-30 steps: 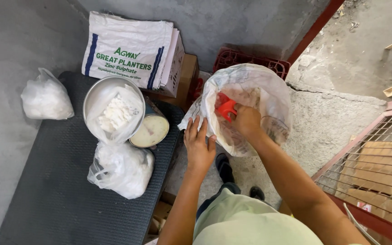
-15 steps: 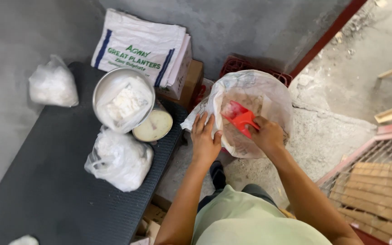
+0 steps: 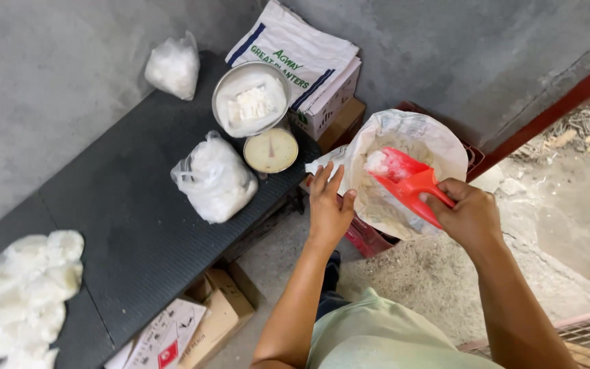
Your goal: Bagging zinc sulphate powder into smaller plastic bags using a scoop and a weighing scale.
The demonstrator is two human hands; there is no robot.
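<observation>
My right hand (image 3: 469, 213) grips the handle of a red plastic scoop (image 3: 404, 178) that carries a little white powder over the mouth of a large open white sack (image 3: 438, 140). My left hand (image 3: 328, 205) holds the near left rim of that sack, fingers spread on the plastic. To the left, a dial scale (image 3: 271, 150) on the dark bench (image 3: 124, 219) carries a metal pan (image 3: 250, 102) with a plastic bag of white powder in it.
A tied clear bag of powder (image 3: 214, 179) lies beside the scale, another (image 3: 172, 65) at the bench's far end, several more (image 3: 25, 294) at the near end. Folded printed sacks (image 3: 308, 65) sit on boxes. A red crate (image 3: 370, 239) holds the sack. Cardboard boxes (image 3: 199, 321) lie below.
The scoop has come up out of the sack with powder on it. The view has swung left, bringing the bags at the bench's near end into sight.
</observation>
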